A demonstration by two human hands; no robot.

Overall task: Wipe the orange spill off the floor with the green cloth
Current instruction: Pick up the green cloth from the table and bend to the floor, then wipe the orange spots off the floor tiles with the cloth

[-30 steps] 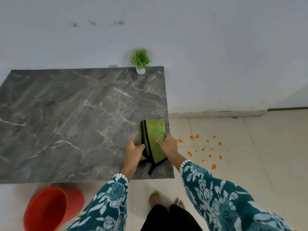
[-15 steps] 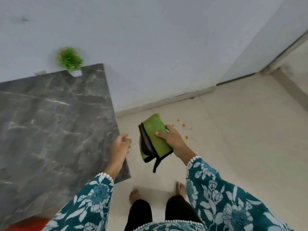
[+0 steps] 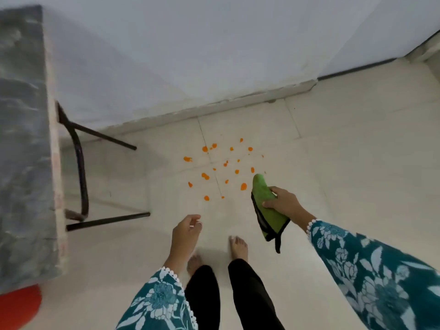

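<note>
The right hand [image 3: 284, 203], fingers clamped on the folded green cloth [image 3: 267, 210], hung just right of the untouched orange spill [image 3: 222, 166] on the floor [image 3: 345, 163], nearer than the loosely curled, empty left hand [image 3: 185, 232].

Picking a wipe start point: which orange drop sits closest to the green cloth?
The large drop just left of the green cloth held in the right hand. It is among the biggest; the other drops lie farther up or left.

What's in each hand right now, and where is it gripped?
The right hand grips the cloth around its middle; the left hand holds nothing.
</note>
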